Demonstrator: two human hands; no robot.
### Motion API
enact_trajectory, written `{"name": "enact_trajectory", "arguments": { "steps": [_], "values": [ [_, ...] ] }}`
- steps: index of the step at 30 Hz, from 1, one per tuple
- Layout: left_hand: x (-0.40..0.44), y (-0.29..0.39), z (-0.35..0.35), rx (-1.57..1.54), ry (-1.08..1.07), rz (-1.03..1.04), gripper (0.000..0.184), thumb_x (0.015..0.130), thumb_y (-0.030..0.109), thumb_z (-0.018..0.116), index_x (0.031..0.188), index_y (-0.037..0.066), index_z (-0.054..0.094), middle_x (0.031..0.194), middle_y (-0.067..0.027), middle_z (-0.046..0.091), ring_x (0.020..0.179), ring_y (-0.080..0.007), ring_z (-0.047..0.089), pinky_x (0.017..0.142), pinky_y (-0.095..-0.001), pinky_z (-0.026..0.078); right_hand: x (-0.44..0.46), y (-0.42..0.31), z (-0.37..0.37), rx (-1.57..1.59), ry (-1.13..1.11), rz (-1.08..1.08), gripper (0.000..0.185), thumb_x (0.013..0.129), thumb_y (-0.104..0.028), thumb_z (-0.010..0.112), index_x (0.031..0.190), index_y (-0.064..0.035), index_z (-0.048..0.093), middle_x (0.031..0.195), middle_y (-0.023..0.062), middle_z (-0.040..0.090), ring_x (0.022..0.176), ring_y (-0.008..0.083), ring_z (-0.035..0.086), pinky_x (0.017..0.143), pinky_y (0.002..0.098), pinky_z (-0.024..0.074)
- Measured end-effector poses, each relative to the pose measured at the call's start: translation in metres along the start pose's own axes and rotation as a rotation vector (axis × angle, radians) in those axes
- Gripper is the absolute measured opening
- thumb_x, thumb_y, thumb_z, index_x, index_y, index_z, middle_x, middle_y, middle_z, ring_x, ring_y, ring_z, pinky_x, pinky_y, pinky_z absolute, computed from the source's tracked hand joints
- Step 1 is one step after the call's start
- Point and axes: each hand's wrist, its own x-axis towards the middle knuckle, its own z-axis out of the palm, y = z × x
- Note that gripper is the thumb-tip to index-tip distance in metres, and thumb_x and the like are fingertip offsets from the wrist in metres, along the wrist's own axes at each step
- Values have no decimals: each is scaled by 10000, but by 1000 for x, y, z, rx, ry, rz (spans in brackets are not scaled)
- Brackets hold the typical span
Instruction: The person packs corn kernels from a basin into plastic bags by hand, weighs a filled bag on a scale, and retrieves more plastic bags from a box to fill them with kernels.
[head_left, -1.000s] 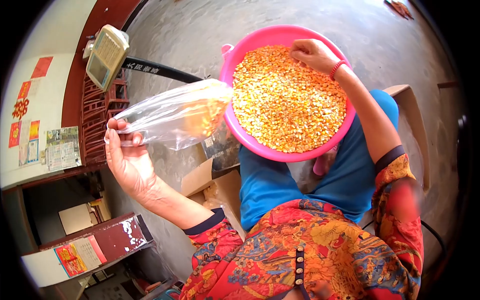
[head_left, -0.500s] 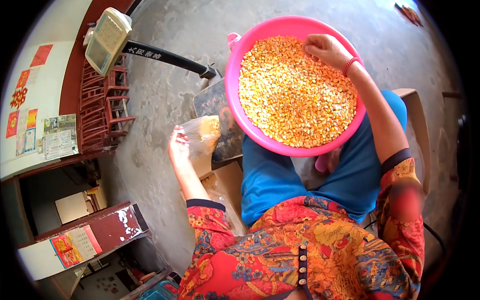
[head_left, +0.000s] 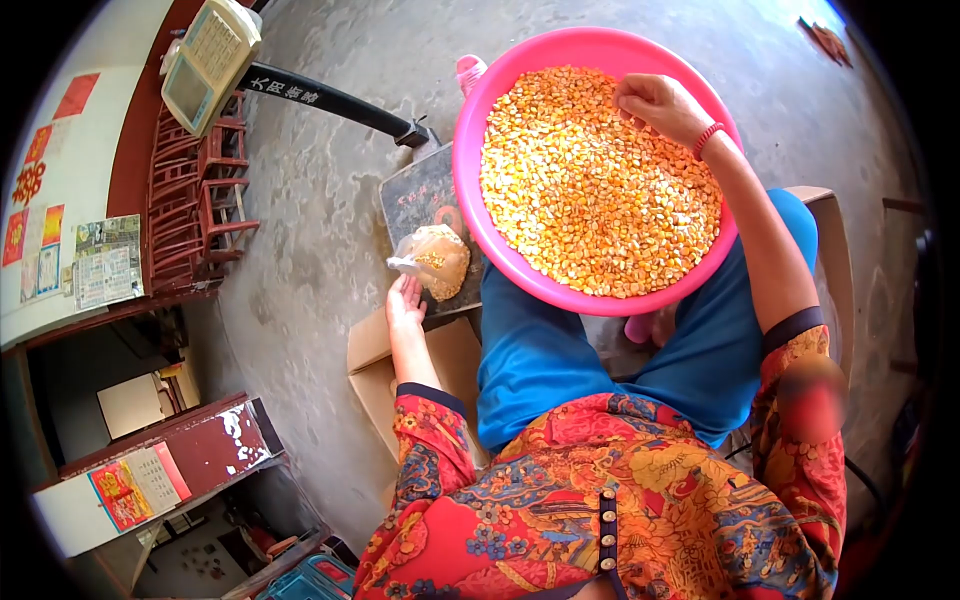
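A wide pink basin [head_left: 468,215] rests across my lap, holding a broad bed of yellow-orange corn kernels [head_left: 600,190]. My right hand [head_left: 660,105], a red bracelet at its wrist, is curled just over the kernels at the far right side. Its fingertips are pressed together, and what they pinch, if anything, is too small to make out. On the platform scale [head_left: 408,200] left of the basin sits a clear plastic bag [head_left: 440,262] with corn in it. My left hand [head_left: 405,300] is palm up beside the bag's gathered top, fingers stretched out.
An open cardboard box [head_left: 375,360] stands below the scale, by my left leg. The scale's post carries a display [head_left: 210,65] at upper left. Red wooden chairs [head_left: 205,190] are stacked along the wall. Another carton [head_left: 830,250] is at my right.
My left hand has moved right with the plastic bag and has let go of it; the bag now sits on the scale. My right hand stays curled over the corn.
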Motion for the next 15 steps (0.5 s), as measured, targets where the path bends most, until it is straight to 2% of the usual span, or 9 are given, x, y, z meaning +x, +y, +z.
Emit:
{"name": "enact_trajectory", "arguments": {
  "steps": [2, 4, 6, 10, 12, 15],
  "values": [
    [-5, -6, -2, -32, -7, -69, 532, 764, 423, 587, 1218, 162, 498, 1240, 38, 516, 1123, -131, 437, 1020, -458, 113, -1, -2, 1, -1, 4, 9, 125, 892, -135, 481, 863, -48, 565, 687, -19, 551, 572, 36, 506, 476, 182, 407],
    [-9, -13, -2, -26, -22, -72, 573, 753, 450, 587, 1240, 166, 485, 1253, 37, 501, 1096, -135, 448, 1011, -461, 131, -2, -3, 1, -2, 9, 16, 124, 892, -133, 481, 863, -46, 564, 686, -18, 551, 572, 36, 508, 476, 183, 408],
    [-12, -19, -3, -62, 5, -63, 562, 751, 436, 600, 1221, 147, 495, 1205, 20, 532, 1064, -145, 475, 978, -464, 193, -2, -1, 2, 13, 20, 17, 126, 892, -133, 483, 858, -42, 563, 683, -16, 550, 572, 40, 510, 481, 186, 413],
    [-7, -27, -5, -55, -46, -65, 619, 747, 480, 584, 1267, 166, 467, 1273, 25, 480, 1096, -140, 437, 977, -446, 183, -1, 1, 2, -7, 23, 12, 124, 890, -132, 487, 858, -38, 562, 681, -12, 548, 573, 47, 514, 485, 193, 416],
    [-5, -26, -3, -90, -46, -55, 668, 745, 516, 573, 1288, 149, 442, 1295, 14, 461, 1129, -143, 414, 975, -440, 186, -1, 0, 2, 27, 46, 0, 167, 855, -156, 540, 810, -9, 604, 665, 30, 588, 577, 83, 549, 529, 235, 463],
    [-4, -18, 2, -82, -63, -18, 715, 744, 558, 559, 1297, 125, 423, 1304, 2, 446, 1164, -154, 387, 976, -436, 188, -1, 0, 3, 39, 49, 7, 168, 851, -163, 548, 812, -10, 608, 663, 27, 587, 574, 83, 548, 525, 237, 463]
  ]
}}
